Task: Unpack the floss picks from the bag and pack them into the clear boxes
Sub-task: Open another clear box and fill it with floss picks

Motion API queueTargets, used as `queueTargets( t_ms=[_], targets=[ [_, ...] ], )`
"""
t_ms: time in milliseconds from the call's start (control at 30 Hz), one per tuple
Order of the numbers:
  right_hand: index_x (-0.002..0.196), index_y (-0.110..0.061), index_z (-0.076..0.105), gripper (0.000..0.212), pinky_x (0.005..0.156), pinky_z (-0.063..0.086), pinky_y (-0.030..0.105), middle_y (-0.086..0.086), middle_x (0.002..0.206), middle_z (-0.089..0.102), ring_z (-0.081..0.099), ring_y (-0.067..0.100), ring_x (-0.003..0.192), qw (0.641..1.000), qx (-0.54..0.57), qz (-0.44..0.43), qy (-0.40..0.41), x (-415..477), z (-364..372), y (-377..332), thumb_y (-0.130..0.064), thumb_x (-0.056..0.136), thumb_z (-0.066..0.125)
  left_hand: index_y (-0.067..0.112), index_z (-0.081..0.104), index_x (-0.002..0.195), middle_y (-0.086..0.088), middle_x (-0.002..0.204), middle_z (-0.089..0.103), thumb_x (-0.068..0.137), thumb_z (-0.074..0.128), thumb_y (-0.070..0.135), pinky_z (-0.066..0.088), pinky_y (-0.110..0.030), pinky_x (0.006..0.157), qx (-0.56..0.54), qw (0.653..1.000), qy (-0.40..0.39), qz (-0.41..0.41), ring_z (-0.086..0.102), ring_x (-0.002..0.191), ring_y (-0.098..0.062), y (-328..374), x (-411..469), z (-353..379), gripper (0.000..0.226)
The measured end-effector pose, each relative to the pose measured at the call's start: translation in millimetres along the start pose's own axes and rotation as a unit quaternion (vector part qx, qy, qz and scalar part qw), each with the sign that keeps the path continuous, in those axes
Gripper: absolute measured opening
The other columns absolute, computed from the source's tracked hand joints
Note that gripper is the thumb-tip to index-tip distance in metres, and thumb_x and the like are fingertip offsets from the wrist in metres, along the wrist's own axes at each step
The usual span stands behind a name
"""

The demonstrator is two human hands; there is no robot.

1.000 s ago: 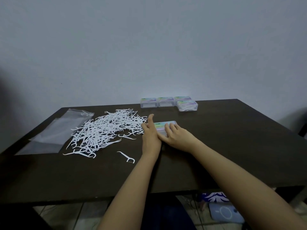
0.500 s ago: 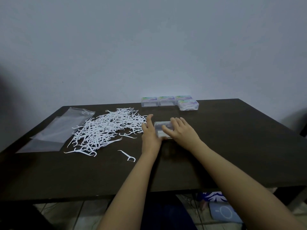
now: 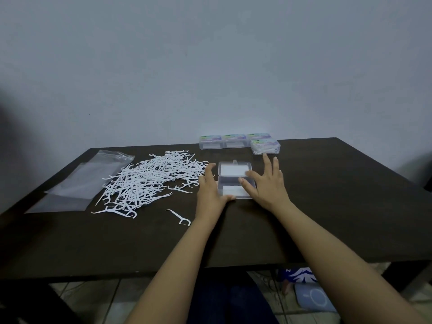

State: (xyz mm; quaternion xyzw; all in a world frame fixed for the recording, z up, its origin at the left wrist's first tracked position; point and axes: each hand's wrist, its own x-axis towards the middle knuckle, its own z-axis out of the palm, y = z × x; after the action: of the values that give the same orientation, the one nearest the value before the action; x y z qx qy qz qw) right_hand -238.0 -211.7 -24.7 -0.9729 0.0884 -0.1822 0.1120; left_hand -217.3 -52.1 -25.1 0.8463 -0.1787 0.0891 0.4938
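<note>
My left hand (image 3: 210,192) lies flat on the table (image 3: 327,206) with the fingers straight and close together, its edge against the left side of the open box (image 3: 234,181). The thumb seems to touch the box's near left corner, though the view is soft there. My right hand (image 3: 268,183) is spread wide. Its thumb and first finger rest on the right part of the box and the other fingers fan out past it, so neither hand is curled round anything.

The box is clear hard plastic, rectangular with rounded corners. It lies open flat in the middle of the dark, matte table, the lid folded back to the far side, and a pale rectangle shows in each half. Just left of it is a loose, tangled pile of thin white floss picks (image 3: 152,178). One stray pick (image 3: 178,217) lies nearer to me, apart from the pile. Further left lies the flat, glossy clear bag (image 3: 88,181). At the far edge stand three closed boxes (image 3: 223,141) in a row, and a fourth box (image 3: 265,147) with white picks inside sits just in front of the rightmost one.
</note>
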Motion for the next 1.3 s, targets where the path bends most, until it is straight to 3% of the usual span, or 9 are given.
queueTargets(
  t_ms=[300,367,467,600,733,833,1000,1167,1300],
  targets=[
    [0.135,-0.030,0.042,0.062,0.114,0.005,0.051,0.010,0.156,-0.001,-0.008,0.032,0.143,0.999,-0.031,-0.013,-0.010,-1,-2,-1,-0.066,0.088,0.024,0.026,0.022,0.140,-0.009,0.133,0.031,0.069,0.076,0.000,0.043,-0.041,0.101,-0.032,0.998,-0.050,0.029,0.052,0.115,-0.025,-3,-2,-6,0.093],
    [0.131,-0.025,0.049,0.073,0.113,0.011,0.051,0.015,0.153,0.017,0.008,0.034,0.143,0.997,-0.055,-0.045,0.039,-3,-4,-5,-0.068,0.081,0.016,0.025,0.022,0.141,-0.009,0.133,0.030,0.071,0.075,0.002,0.043,-0.040,0.102,-0.011,0.997,-0.065,0.037,0.051,0.114,-0.020,-6,0,-19,0.091],
    [0.105,-0.015,0.067,0.058,0.101,0.035,0.055,0.021,0.125,0.055,0.049,0.039,0.121,0.977,-0.091,-0.133,0.143,-4,1,-14,-0.054,0.083,0.030,0.017,0.035,0.134,-0.011,0.131,0.040,0.076,0.074,0.010,0.040,-0.033,0.102,0.048,0.995,-0.072,0.040,0.048,0.116,-0.020,-7,7,-47,0.071],
    [0.096,-0.012,0.068,0.046,0.103,0.032,0.047,0.018,0.111,0.061,0.046,0.032,0.115,0.957,-0.041,-0.214,0.194,-11,13,-49,-0.047,0.084,0.040,0.016,0.056,0.109,-0.004,0.115,0.055,0.072,0.078,0.019,0.040,-0.029,0.098,0.127,0.978,-0.160,0.045,0.051,0.112,-0.017,-19,12,-96,0.044],
    [0.105,-0.010,0.064,0.053,0.102,0.037,0.042,0.017,0.116,0.059,0.050,0.035,0.117,0.948,0.042,-0.295,0.116,-24,23,-97,-0.053,0.081,0.043,0.025,0.056,0.116,-0.001,0.125,0.048,0.055,0.080,0.051,0.026,-0.034,0.110,0.226,0.942,-0.246,0.017,0.040,0.124,-0.016,-39,1,-130,0.071],
    [0.133,-0.017,0.046,0.068,0.114,0.017,0.036,0.012,0.143,0.036,0.020,0.028,0.141,0.952,0.078,-0.297,-0.020,-27,25,-122,-0.061,0.082,0.048,0.034,0.048,0.125,0.001,0.139,0.036,0.040,0.053,0.077,-0.006,-0.052,0.114,0.291,0.940,-0.178,-0.013,0.022,0.137,-0.014,-57,-9,-147,0.095],
    [0.147,-0.025,0.018,0.077,0.116,0.007,0.038,0.006,0.157,-0.001,-0.015,0.019,0.143,0.968,0.115,-0.175,-0.137,-16,32,-130,-0.058,0.085,0.051,0.032,0.026,0.141,-0.003,0.154,0.012,0.086,0.051,0.053,-0.011,-0.061,0.107,0.335,0.933,-0.066,-0.111,-0.002,0.144,-0.021,-86,-19,-153,0.064],
    [0.147,-0.018,0.018,0.074,0.115,0.009,0.042,0.014,0.155,0.004,-0.005,0.028,0.144,0.981,0.093,-0.090,-0.142,0,40,-137,-0.055,0.089,0.045,0.025,0.034,0.140,-0.003,0.150,0.027,0.092,0.044,0.045,0.000,-0.062,0.109,0.353,0.927,-0.012,-0.123,0.018,0.140,-0.021,-89,-12,-141,0.053],
    [0.130,-0.011,0.047,0.053,0.106,0.026,0.040,0.016,0.137,0.041,0.032,0.031,0.130,0.990,0.012,-0.091,-0.110,11,43,-141,-0.049,0.094,0.040,0.021,0.058,0.120,-0.002,0.126,0.055,0.093,0.047,0.033,-0.003,-0.059,0.110,0.350,0.927,0.075,-0.110,0.042,0.126,-0.018,-84,-6,-128,0.032]
  ],
)
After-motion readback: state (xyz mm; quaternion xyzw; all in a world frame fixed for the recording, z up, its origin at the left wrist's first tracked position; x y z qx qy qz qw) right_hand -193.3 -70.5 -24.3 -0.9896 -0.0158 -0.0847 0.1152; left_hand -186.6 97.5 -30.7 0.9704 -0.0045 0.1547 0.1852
